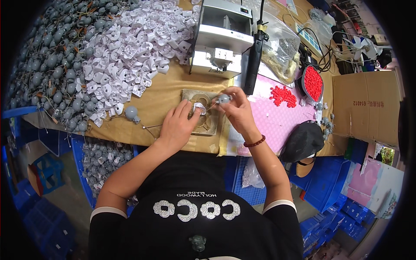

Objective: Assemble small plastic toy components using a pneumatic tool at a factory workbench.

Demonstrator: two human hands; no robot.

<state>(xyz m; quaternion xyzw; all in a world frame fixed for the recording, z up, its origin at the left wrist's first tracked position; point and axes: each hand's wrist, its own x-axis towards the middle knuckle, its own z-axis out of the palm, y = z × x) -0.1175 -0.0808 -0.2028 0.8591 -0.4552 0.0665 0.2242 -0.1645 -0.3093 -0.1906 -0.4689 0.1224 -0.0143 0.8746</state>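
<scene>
A pale square block with a ring-shaped recess [209,124] lies on the table in front of me. My left hand [178,123] rests on its left side, fingertips pressed on a small white plastic part [199,108] sitting in the recess. Over the block's right edge my right hand [238,110] pinches a small grey round part [224,99] between thumb and fingers. A thin wire seems to run from it toward the white part. Another grey ball-shaped part [131,113] with a wire lies on the table left of my left hand.
White plastic parts [125,47] and grey balls with wires [52,65] are heaped at left. A white-and-grey machine [221,39] and black tool [255,60] stand behind the block. Right are red pieces [284,96], a red-filled tray [313,82], a black cap [303,141] and a carton [366,106].
</scene>
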